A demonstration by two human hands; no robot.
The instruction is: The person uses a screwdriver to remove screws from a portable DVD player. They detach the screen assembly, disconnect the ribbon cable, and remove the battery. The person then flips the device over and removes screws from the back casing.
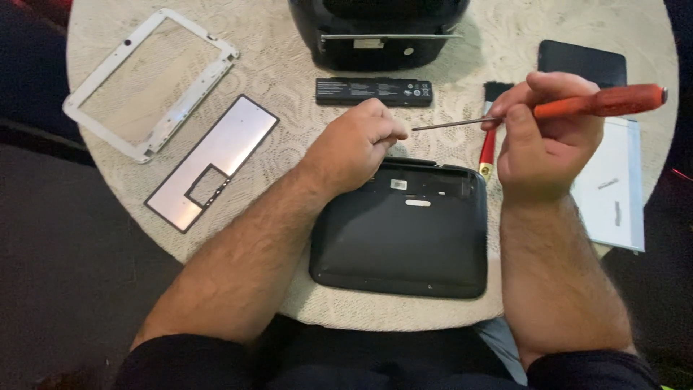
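Head view: our right hand [545,137] closes its fingers around a red-handled screwdriver [577,107], its tip near our left hand [361,144], whose fingers are pinched shut; what they grip, we cannot tell. Both hover over a black laptop shell [401,238] on the round worktop [289,65], its battery [374,92] just beyond.

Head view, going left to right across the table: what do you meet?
White frame → silver panel with a cutout → left hand → right hand holding the red-handled screwdriver → white booklet.
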